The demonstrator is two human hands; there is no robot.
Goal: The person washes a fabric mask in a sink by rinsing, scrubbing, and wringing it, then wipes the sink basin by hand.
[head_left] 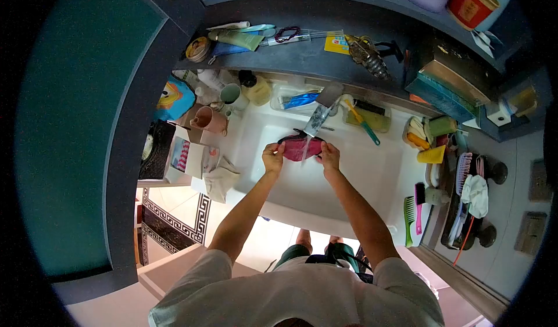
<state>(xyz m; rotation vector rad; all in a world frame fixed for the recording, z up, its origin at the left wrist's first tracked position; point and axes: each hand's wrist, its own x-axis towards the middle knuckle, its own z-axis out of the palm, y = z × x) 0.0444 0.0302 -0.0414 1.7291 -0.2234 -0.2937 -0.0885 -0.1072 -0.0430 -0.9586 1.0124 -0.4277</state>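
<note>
sink [360, 179]: smooth, glossy | faucet [317, 121]: shiny metal | pink piece [293, 149]: cloth-like | shelf [311, 54]: matt

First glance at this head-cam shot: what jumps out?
The dark-edged pink cloth, stretched between left grip and right grip under the running faucet at center. Next, the broad white sink beneath them, then the large dark teal panel along the left side.

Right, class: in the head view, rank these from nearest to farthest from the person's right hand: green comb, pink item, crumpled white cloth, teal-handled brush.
From the right hand:
1. Pink item: in its grasp, on its left.
2. Teal-handled brush: ahead, slightly right.
3. Green comb: right, towards the person.
4. Crumpled white cloth: farther right, beyond the comb.
</note>
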